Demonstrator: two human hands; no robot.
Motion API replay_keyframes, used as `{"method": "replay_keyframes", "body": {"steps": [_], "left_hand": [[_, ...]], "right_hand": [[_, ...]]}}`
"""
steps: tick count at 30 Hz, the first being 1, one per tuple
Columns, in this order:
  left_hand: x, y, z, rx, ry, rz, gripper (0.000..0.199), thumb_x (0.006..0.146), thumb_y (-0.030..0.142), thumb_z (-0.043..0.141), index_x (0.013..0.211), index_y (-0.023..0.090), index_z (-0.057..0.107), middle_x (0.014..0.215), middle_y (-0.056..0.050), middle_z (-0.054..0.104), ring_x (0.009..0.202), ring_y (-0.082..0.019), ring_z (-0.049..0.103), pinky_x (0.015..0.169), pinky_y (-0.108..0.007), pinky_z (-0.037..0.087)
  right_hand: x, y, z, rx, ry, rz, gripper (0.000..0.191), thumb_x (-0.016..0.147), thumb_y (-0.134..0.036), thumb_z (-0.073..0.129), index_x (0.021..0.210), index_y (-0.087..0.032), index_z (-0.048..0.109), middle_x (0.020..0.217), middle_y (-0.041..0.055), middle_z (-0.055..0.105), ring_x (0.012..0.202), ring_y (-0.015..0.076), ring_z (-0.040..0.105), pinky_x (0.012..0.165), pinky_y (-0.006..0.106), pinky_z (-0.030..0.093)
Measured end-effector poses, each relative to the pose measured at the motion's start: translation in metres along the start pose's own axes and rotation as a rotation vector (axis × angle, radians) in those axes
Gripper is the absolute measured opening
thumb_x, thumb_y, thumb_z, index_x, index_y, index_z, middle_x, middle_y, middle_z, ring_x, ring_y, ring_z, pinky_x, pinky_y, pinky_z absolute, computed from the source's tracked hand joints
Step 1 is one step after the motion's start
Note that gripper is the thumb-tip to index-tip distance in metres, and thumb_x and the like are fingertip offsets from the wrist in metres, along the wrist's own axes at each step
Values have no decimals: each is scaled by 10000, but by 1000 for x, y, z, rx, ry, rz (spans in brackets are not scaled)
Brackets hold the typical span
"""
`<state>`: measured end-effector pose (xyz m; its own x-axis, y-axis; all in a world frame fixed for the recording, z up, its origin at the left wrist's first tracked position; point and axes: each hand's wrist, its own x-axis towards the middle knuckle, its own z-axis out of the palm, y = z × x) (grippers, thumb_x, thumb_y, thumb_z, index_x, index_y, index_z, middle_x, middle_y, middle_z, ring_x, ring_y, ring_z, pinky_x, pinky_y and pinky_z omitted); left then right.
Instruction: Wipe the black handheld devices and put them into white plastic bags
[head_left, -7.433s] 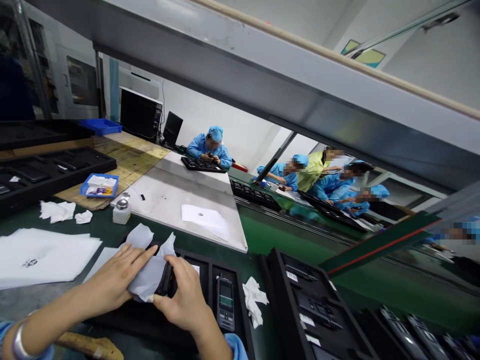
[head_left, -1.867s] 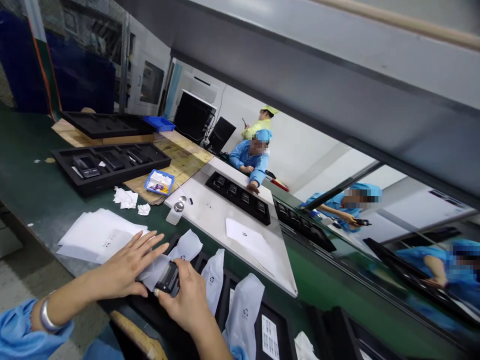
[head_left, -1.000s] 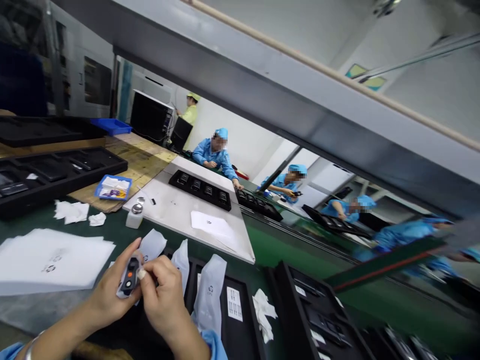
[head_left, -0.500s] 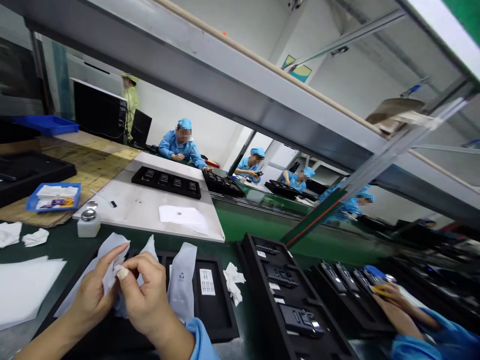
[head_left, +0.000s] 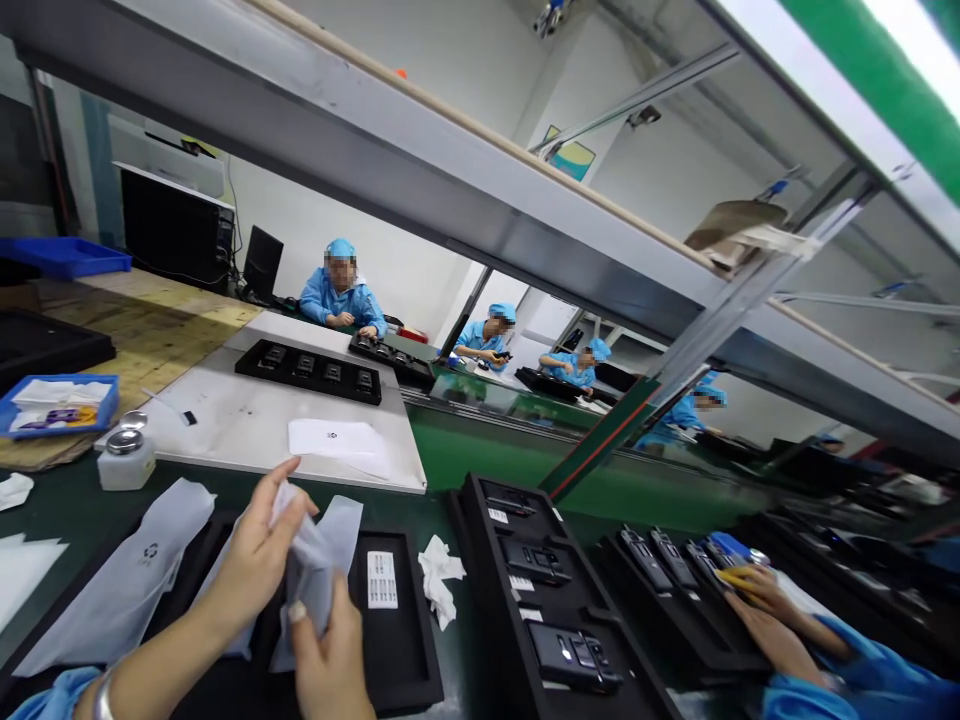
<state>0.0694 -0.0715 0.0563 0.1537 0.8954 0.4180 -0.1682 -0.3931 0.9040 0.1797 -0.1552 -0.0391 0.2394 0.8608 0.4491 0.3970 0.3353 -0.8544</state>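
My left hand (head_left: 259, 545) pinches the upper part of a frosted plastic bag (head_left: 307, 560) between thumb and fingers. Lower down, my right hand (head_left: 330, 645) grips the same bag, its thumb on the front. What the bag contains cannot be made out. Beneath both hands is a black tray (head_left: 424, 640) with compartments. Another frosted bag (head_left: 127, 585), printed with a recycling mark, lies across its left side. A white label sheet (head_left: 382, 580) rests in the right compartment.
Crumpled tissue (head_left: 440, 580) lies right of the tray, beside a black foam tray of dark devices (head_left: 574, 655). A dispenser bottle (head_left: 126, 460) and blue bin (head_left: 60, 405) stand left. A co-worker's hands (head_left: 772, 610) work at right; a shelf (head_left: 420, 170) crosses overhead.
My hands have moved from the bags on the left to a bag farther right in the tray. The left bag now lies uncovered. The view has turned slightly right.
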Motion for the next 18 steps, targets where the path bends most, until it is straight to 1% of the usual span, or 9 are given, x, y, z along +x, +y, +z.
{"method": "replay_keyframes", "body": {"steps": [2,4,6,8,10,12,13,15,18], "left_hand": [[-1,-16,0,98,-63,59,555,938,471,537,1425,233,421,1041,-53,652,983,-191,640,911,-325,528],[-3,-37,-7,189,-117,87,500,948,462,526,1382,218,479,1082,-70,655,1010,-197,646,914,-325,534],[-9,-60,-18,306,-161,83,401,949,457,525,1255,208,596,1096,-77,671,1016,-207,658,912,-330,551],[-18,-81,-30,408,-179,85,342,942,455,530,1122,203,674,1091,-78,690,1004,-215,677,894,-324,575],[-29,-99,-42,503,-172,113,312,934,442,537,1063,213,704,1069,-66,707,983,-211,694,867,-293,591],[-42,-112,-53,602,-147,185,271,922,418,553,1035,238,722,1048,-42,717,967,-197,705,852,-251,592],[-47,-116,-58,644,-140,233,250,917,403,562,1032,254,726,1048,-30,718,971,-190,707,855,-233,588],[-56,-121,-66,696,-128,320,225,913,374,569,1041,275,725,1061,-17,715,986,-180,705,870,-209,577],[-62,-123,-72,716,-117,383,212,919,341,572,1065,282,715,1069,-19,711,986,-172,704,890,-194,564]], "right_hand": [[3,9,-32,99,68,75,446,940,-456,542,1262,-150,593,1137,117,693,1046,256,662,948,380,528],[5,24,-63,147,140,174,506,911,-543,567,1211,-139,631,1146,126,695,1065,274,658,943,371,523],[5,44,-88,135,198,272,575,872,-622,576,1174,-139,662,1156,129,693,1098,294,647,949,373,516],[4,66,-102,65,172,348,618,842,-673,560,1115,-135,691,1098,132,707,1072,307,655,927,383,523],[3,84,-105,-75,150,374,585,849,-661,530,1038,-137,711,994,127,714,1001,305,673,894,391,528],[2,95,-100,-292,191,331,493,866,-590,517,974,-151,713,974,130,696,942,297,678,859,386,527],[2,99,-96,-408,241,293,447,876,-545,509,977,-158,709,1015,138,682,940,294,675,848,380,525],[2,104,-88,-607,322,222,392,894,-461,485,1044,-165,694,1132,156,645,972,298,669,838,378,522],[-1,113,-82,-783,378,151,391,931,-385,423,1144,-170,670,1224,163,613,1068,319,641,869,407,517]]}}
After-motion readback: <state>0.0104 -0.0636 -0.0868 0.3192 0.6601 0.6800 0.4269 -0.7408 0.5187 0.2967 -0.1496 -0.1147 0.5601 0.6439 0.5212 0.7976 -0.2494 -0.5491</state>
